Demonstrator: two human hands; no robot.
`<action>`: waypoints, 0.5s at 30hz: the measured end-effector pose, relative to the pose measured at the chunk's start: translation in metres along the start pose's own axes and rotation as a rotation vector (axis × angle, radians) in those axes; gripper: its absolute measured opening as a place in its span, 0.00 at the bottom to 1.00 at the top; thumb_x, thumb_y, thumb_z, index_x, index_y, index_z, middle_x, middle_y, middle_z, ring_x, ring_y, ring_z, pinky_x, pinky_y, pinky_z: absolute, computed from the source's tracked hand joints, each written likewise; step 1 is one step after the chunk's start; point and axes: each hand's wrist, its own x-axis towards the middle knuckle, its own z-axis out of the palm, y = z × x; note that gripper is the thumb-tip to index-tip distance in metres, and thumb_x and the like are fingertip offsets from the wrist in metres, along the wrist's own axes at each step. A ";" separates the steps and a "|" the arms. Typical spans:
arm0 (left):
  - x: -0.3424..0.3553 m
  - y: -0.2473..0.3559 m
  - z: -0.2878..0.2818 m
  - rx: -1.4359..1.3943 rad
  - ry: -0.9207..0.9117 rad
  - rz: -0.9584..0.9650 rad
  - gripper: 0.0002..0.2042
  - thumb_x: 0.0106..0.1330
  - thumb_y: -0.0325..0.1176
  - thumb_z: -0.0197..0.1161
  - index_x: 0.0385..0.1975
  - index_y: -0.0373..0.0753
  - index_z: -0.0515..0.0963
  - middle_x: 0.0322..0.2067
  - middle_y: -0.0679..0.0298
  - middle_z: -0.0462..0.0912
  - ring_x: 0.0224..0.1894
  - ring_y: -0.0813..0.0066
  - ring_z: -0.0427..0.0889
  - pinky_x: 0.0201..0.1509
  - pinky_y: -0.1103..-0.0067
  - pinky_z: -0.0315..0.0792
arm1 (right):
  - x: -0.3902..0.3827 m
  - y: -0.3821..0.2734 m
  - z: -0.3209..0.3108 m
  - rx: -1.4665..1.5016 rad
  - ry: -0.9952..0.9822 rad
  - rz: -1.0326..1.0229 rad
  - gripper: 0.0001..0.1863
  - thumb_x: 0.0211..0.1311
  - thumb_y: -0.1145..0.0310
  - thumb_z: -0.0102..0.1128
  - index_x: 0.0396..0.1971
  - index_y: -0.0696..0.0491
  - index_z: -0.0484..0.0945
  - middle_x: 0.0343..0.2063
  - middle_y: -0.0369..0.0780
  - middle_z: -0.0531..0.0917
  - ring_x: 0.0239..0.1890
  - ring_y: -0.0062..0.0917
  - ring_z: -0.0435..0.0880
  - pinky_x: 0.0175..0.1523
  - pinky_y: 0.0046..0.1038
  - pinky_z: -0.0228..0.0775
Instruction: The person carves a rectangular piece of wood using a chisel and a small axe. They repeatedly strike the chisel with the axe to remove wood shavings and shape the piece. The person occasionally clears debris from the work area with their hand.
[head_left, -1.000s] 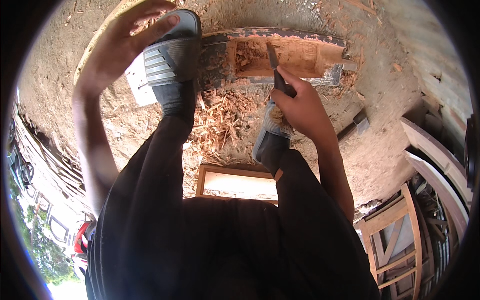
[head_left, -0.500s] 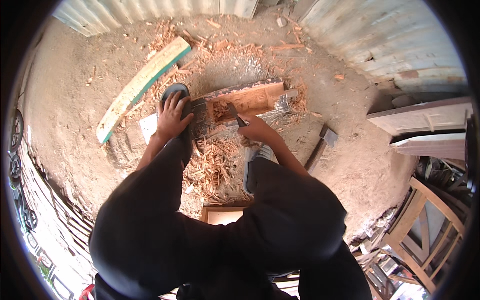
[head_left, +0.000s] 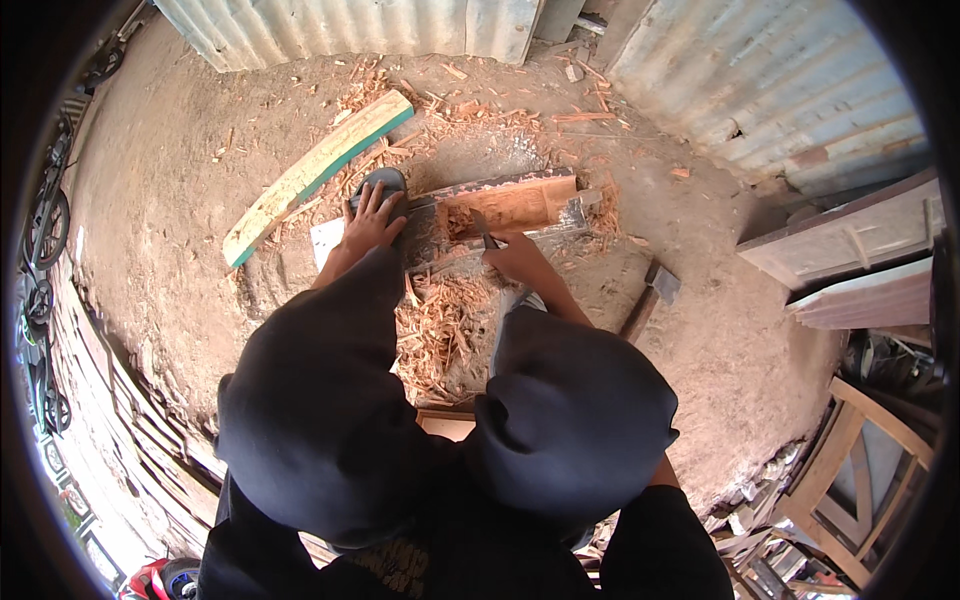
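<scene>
A reddish timber block [head_left: 410,228] with a long hollow cut in its top lies on the ground before me. My right hand [head_left: 517,259] is closed round the handle of a flat-bladed tool that looks like a chisel [head_left: 480,222]. Its blade reaches over the left part of the hollow, where loose wood chips lie. My left hand [head_left: 368,228] lies with fingers spread on the dark sandal [head_left: 384,180] of my left foot, at the block's left end. Wood shavings [head_left: 437,335] are heaped between my legs.
An adze or axe-like tool [head_left: 650,300] lies on the dirt to the right. Beyond my left hand is a curved, green-edged beam [head_left: 320,172]. Corrugated metal sheets [head_left: 790,85] stand at the back. Boards [head_left: 850,235] and a wooden frame [head_left: 860,470] are at the right.
The whole scene has shifted slightly rightward in view, and my knees show larger. The chisel blade stands at a slightly different angle in the hollow. Both hands keep their places.
</scene>
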 end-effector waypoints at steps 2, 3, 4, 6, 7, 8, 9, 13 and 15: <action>0.004 -0.001 -0.001 -0.015 -0.024 -0.028 0.30 0.67 0.56 0.49 0.68 0.58 0.57 0.72 0.56 0.43 0.74 0.53 0.37 0.67 0.39 0.34 | 0.008 0.001 0.001 -0.020 0.000 -0.004 0.20 0.45 0.60 0.63 0.38 0.57 0.81 0.22 0.45 0.81 0.24 0.27 0.80 0.34 0.30 0.72; 0.004 0.003 -0.003 -0.020 -0.046 -0.038 0.30 0.67 0.56 0.49 0.68 0.58 0.57 0.72 0.56 0.43 0.74 0.54 0.37 0.67 0.39 0.34 | 0.011 0.001 -0.001 -0.007 -0.022 0.030 0.19 0.45 0.59 0.62 0.34 0.57 0.81 0.23 0.47 0.82 0.25 0.30 0.82 0.35 0.32 0.73; 0.005 0.006 -0.005 -0.025 -0.067 -0.047 0.30 0.67 0.56 0.49 0.68 0.59 0.57 0.72 0.56 0.43 0.74 0.54 0.37 0.67 0.38 0.34 | 0.014 0.001 -0.002 0.006 -0.043 0.064 0.18 0.44 0.58 0.62 0.31 0.56 0.81 0.24 0.49 0.83 0.26 0.32 0.83 0.35 0.33 0.74; 0.004 0.009 -0.009 -0.035 -0.050 -0.051 0.30 0.66 0.56 0.51 0.67 0.59 0.58 0.72 0.56 0.44 0.74 0.54 0.37 0.67 0.38 0.33 | 0.017 -0.004 -0.002 -0.046 -0.043 0.062 0.17 0.44 0.59 0.62 0.30 0.56 0.81 0.24 0.49 0.83 0.28 0.32 0.84 0.36 0.33 0.74; 0.003 0.010 -0.009 -0.042 -0.045 -0.054 0.30 0.65 0.55 0.52 0.67 0.58 0.59 0.72 0.56 0.45 0.74 0.54 0.38 0.67 0.38 0.33 | 0.017 -0.007 -0.001 -0.072 -0.046 0.064 0.17 0.44 0.59 0.62 0.30 0.56 0.81 0.24 0.49 0.83 0.29 0.32 0.84 0.36 0.33 0.74; 0.002 0.011 -0.011 -0.043 -0.027 -0.054 0.30 0.65 0.55 0.52 0.67 0.58 0.59 0.72 0.56 0.45 0.74 0.54 0.38 0.67 0.39 0.33 | 0.017 -0.010 -0.001 -0.093 -0.068 0.029 0.16 0.45 0.60 0.62 0.31 0.57 0.80 0.22 0.46 0.81 0.26 0.29 0.81 0.35 0.32 0.72; 0.002 0.012 -0.013 -0.042 -0.010 -0.054 0.30 0.65 0.54 0.53 0.67 0.58 0.59 0.72 0.56 0.46 0.74 0.54 0.38 0.68 0.39 0.33 | 0.015 -0.012 0.000 -0.112 -0.090 -0.005 0.16 0.46 0.61 0.61 0.32 0.58 0.80 0.19 0.44 0.79 0.24 0.26 0.79 0.33 0.30 0.70; -0.002 0.017 -0.011 -0.050 0.056 -0.055 0.28 0.64 0.52 0.54 0.66 0.58 0.61 0.71 0.56 0.49 0.74 0.56 0.41 0.69 0.41 0.34 | 0.021 -0.010 -0.008 0.033 -0.332 0.159 0.14 0.48 0.63 0.61 0.31 0.59 0.77 0.16 0.42 0.76 0.21 0.23 0.74 0.30 0.29 0.67; -0.008 0.019 -0.014 -0.036 0.087 -0.069 0.27 0.64 0.49 0.56 0.64 0.57 0.63 0.70 0.56 0.51 0.74 0.57 0.42 0.69 0.42 0.35 | 0.015 -0.016 -0.011 -0.141 -0.236 0.117 0.15 0.46 0.63 0.61 0.29 0.61 0.76 0.21 0.48 0.80 0.26 0.32 0.81 0.34 0.33 0.72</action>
